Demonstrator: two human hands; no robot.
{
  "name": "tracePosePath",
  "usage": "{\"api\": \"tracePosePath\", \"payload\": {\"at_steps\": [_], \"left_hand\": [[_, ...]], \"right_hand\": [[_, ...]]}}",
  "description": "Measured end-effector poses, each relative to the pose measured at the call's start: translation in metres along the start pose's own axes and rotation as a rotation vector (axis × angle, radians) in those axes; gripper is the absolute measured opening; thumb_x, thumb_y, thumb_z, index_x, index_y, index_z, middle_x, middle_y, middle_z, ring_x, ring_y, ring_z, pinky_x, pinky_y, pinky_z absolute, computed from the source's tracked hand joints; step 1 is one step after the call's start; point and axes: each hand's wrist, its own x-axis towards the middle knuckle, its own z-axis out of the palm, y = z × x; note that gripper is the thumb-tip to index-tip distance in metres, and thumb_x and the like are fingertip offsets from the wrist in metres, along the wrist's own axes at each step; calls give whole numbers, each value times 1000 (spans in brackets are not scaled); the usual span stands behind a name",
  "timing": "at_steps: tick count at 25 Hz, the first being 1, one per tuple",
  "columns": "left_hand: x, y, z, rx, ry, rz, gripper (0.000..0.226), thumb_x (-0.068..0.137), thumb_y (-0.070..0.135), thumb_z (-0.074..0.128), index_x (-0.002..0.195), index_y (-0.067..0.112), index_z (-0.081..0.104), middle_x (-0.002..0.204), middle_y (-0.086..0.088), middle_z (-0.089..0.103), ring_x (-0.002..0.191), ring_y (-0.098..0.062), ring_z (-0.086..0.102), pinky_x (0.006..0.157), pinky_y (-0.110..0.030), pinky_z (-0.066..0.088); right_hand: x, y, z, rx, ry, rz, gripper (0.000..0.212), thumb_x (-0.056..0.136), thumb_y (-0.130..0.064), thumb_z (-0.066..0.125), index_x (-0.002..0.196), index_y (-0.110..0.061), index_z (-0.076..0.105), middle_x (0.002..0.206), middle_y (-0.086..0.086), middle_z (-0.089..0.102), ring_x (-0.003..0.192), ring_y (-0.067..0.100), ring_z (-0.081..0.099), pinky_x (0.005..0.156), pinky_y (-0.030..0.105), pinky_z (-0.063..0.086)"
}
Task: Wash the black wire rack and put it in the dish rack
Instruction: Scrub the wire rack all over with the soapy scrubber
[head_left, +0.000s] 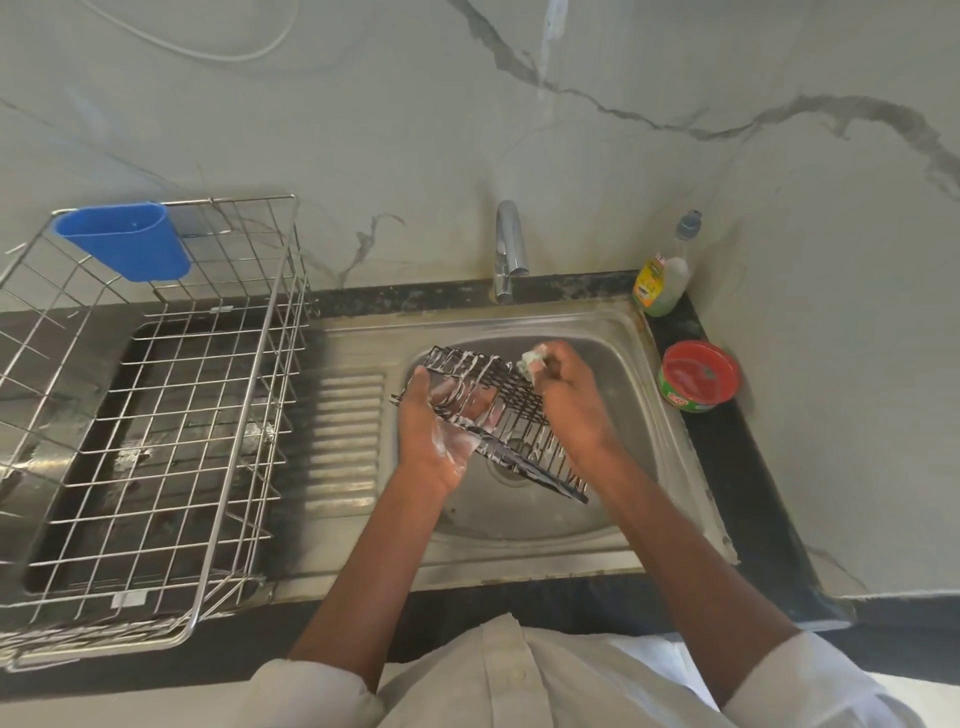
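The black wire rack (511, 402), streaked with white suds, is held tilted over the steel sink basin (618, 384). My left hand (434, 434) grips its left edge, with foam on the palm and the fingers curled through the wires. My right hand (569, 397) pinches a small soapy green scrub pad (532, 359) against the rack's far top corner. The silver wire dish rack (156, 405) stands on the counter to the left with nothing on its floor.
A blue plastic cup holder (124, 240) hangs on the dish rack's back wall. The chrome tap (509, 249) stands behind the basin. A dish soap bottle (665, 275) and a red-and-green tub of soap (698, 376) sit to the right. The ribbed drainboard (348, 436) lies between.
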Motion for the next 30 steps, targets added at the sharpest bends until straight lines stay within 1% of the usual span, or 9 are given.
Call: {"api": "tracePosePath", "payload": {"at_steps": [8, 11, 13, 15, 19, 23, 25, 27, 30], "left_hand": [[7, -8, 7, 387, 430, 271, 49, 106, 40, 58, 136, 3, 44, 100, -14, 68, 74, -24, 67, 57, -35, 54], [6, -6, 8, 344, 367, 413, 53, 104, 45, 63, 135, 8, 43, 111, -21, 69, 75, -27, 70, 66, -40, 61], [3, -6, 1, 639, 348, 412, 79, 98, 72, 55, 132, 1, 57, 133, -30, 62, 110, -40, 68, 89, -48, 59], [-6, -8, -2, 1022, 342, 462, 77, 108, 65, 36, 117, -2, 72, 134, -33, 57, 133, -40, 48, 108, -47, 42], [-24, -3, 3, 1269, 506, 842, 65, 113, 50, 37, 89, 0, 71, 112, -13, 47, 111, -27, 36, 104, -53, 43], [-21, 3, -3, 1060, 260, 926, 41, 107, 48, 55, 84, 20, 75, 78, 8, 74, 103, -12, 54, 105, -34, 37], [-20, 2, -7, 951, 85, 795, 53, 107, 50, 56, 106, 2, 77, 72, 4, 78, 90, -2, 69, 103, -14, 34], [-23, 0, -5, 814, -16, 694, 47, 106, 44, 63, 95, -1, 72, 68, -8, 72, 65, -15, 66, 83, -23, 49], [-17, -4, -1, 656, 16, 592, 42, 99, 47, 72, 75, 16, 60, 61, -5, 48, 61, -23, 40, 66, -37, 39]], "right_hand": [[2, 6, 18, 166, 80, -40, 11, 105, -4, 53, 107, -9, 61, 103, 8, 71, 83, 9, 66, 70, 11, 50], [2, 3, 22, 235, 99, -45, 10, 104, -1, 54, 103, -7, 62, 97, 6, 71, 73, 3, 64, 70, 13, 52], [5, 0, 17, 269, 101, -27, 11, 103, 0, 54, 100, -8, 62, 94, 4, 70, 71, 2, 63, 70, 12, 52], [10, -3, 12, 303, 106, -18, 13, 103, 0, 55, 97, -9, 63, 91, 2, 70, 69, 2, 62, 68, 13, 51], [21, -6, 8, 311, 157, 6, 9, 102, 0, 56, 103, -3, 65, 84, -2, 70, 69, -2, 63, 69, 12, 48], [22, -5, 2, 357, 213, 12, 6, 101, -2, 59, 105, -4, 64, 92, 0, 74, 69, -6, 66, 61, 4, 46], [23, -5, 1, 339, 218, -26, 7, 99, 0, 62, 103, -5, 64, 98, 7, 75, 78, 0, 70, 69, 7, 49], [20, -4, 5, 266, 205, -65, 11, 96, 2, 66, 104, -7, 67, 101, 5, 77, 91, 8, 73, 79, 16, 53], [8, 8, -1, -247, 312, -174, 26, 94, -4, 69, 113, -23, 72, 97, -9, 77, 87, 6, 71, 85, 29, 55]]}}
